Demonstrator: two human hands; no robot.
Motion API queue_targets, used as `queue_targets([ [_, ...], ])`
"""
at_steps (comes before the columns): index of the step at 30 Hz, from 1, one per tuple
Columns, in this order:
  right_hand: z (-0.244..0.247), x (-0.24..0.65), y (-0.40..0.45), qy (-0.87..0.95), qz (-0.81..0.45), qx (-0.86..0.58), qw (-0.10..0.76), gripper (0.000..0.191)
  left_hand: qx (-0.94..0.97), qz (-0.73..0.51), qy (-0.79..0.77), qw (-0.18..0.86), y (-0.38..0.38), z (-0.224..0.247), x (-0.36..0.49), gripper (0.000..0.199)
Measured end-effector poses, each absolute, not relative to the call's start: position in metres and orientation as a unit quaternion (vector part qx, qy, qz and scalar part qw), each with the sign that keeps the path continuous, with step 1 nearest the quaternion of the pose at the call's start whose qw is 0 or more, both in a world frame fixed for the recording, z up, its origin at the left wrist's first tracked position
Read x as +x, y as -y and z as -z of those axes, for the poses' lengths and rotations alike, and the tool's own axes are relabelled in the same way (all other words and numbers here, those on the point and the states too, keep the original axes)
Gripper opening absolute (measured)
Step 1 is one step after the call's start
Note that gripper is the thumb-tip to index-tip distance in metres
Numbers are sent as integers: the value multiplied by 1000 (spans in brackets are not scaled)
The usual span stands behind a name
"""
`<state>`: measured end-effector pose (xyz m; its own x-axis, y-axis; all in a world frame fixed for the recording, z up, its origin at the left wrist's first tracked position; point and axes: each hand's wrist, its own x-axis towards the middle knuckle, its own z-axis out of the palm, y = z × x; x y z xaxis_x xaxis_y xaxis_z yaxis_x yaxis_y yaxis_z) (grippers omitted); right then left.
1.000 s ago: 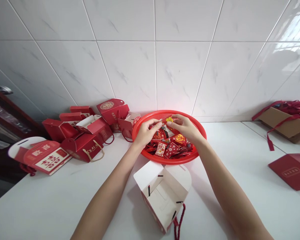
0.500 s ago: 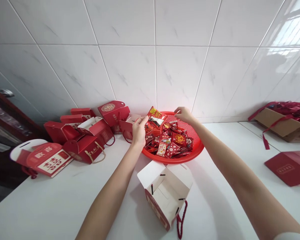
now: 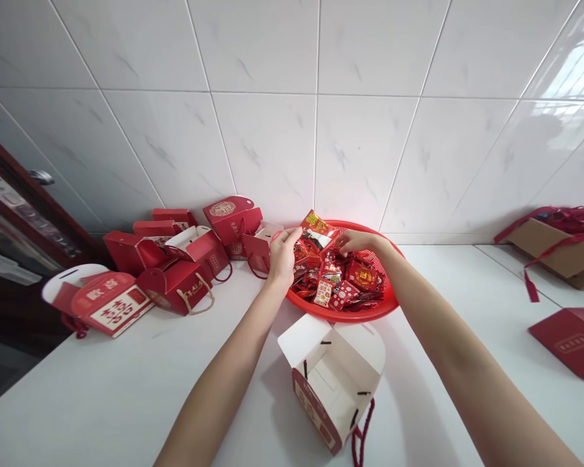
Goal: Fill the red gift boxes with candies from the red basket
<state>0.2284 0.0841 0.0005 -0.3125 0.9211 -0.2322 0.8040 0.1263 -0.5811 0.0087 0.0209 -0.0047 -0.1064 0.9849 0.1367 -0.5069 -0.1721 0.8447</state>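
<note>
My left hand [image 3: 283, 258] is closed on red-and-gold snack packets [image 3: 319, 231], held up over the left side of a red plastic basket [image 3: 348, 318]. My right hand [image 3: 355, 242] reaches into the back of that basket, its fingers curled down among the wrapped sweets [image 3: 343, 293]; its fingertips are partly hidden, and what they pinch cannot be made out. Closer to me stands an open gift box [image 3: 335, 389], white inside and red outside, with its flaps spread and a dark red cord handle. Nothing shows inside it.
Several red gift boxes [image 3: 175, 285] crowd the left of the white counter [image 3: 141, 402], against the tiled wall. At the right are a cardboard box [image 3: 540, 243] of dark red ribbons and another red box [image 3: 571, 340]. A dark door stands beyond the left edge.
My right hand has come down from above the basket's back rim into the sweets. My left hand still holds the packets over the basket. The view has shifted slightly left.
</note>
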Motion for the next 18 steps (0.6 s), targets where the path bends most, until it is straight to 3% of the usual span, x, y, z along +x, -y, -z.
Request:
queue_targets([
  [1, -3, 231, -82, 742, -332, -576, 86, 4, 370, -671, -323, 556, -21, 4, 9, 18],
  [7, -5, 238, -73, 722, -367, -581, 82, 34, 381, -666, -325, 553, -20, 4, 9, 19],
  [12, 12, 234, -79, 729, -261, -615, 151, 24, 387, -665, -331, 547, -18, 3, 9, 17],
  [18, 39, 223, -80, 757, -200, -609, 128, 32, 391, -662, -332, 546, -17, 2, 8, 21],
])
